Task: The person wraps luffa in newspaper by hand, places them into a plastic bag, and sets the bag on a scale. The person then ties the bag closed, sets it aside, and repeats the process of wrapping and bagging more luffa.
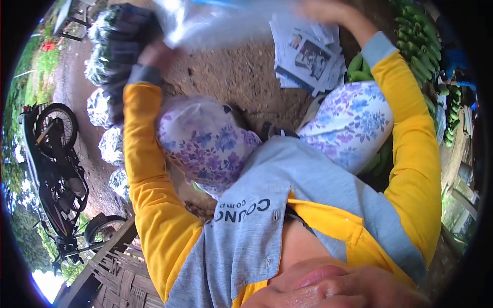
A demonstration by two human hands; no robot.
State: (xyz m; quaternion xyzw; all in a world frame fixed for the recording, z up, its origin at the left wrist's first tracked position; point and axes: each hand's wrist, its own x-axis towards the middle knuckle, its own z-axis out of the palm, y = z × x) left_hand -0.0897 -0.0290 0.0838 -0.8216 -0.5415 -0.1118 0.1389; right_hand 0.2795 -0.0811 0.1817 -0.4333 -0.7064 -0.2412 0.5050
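Observation:
A blurred clear plastic bag (221, 23) with a blue patch stretches between my two hands at the top of the view. My left hand (160, 55) is closed at its left end, smeared by motion. At the right end, my right hand (324, 11) grips the plastic, its fingers blurred and partly cut off by the upper edge. Beneath my right forearm, a loose pile of printed papers (309, 57) lies on the ground. Green bananas (359, 68) show between the papers and my right knee.
Several filled clear plastic bags (105, 107) stand in a row on my left. More green bananas (418, 43) are heaped at the right. A motorcycle (56, 172) is parked at the far left. Woven bamboo (128, 274) is at lower left, and bare soil (221, 66) lies before me.

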